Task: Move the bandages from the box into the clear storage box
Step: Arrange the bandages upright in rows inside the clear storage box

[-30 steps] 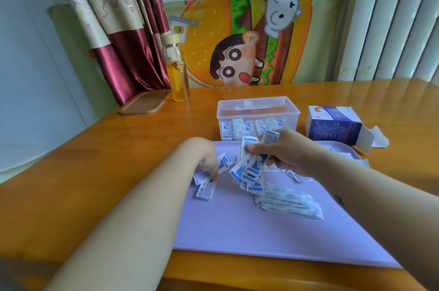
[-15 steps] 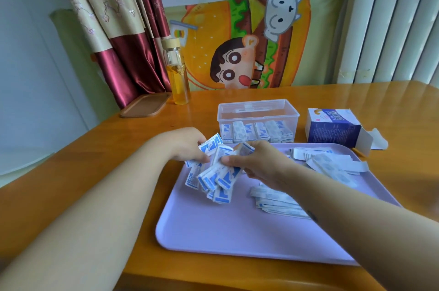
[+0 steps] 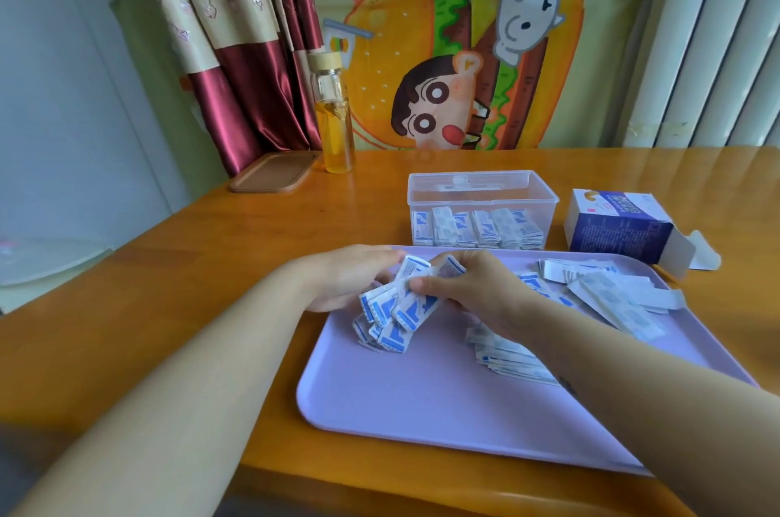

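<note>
One lavender tray (image 3: 422,411), and everything counts off from it. Two hands above it: left hand (image 3: 354,276), right hand (image 3: 477,288). The bandages (image 3: 392,314) are too many to number singly, but that's three heaps on the tray: one bunch gripped between both hands, one pile (image 3: 506,352) mid-tray, one spread (image 3: 608,293) at its far right corner. Beyond the tray's far edge sit one clear storage box (image 3: 481,200) with a single row (image 3: 477,227) inside and one cardboard box (image 3: 620,229). Past the far left corner: one bottle (image 3: 335,128), one brown lid (image 3: 274,172).
</note>
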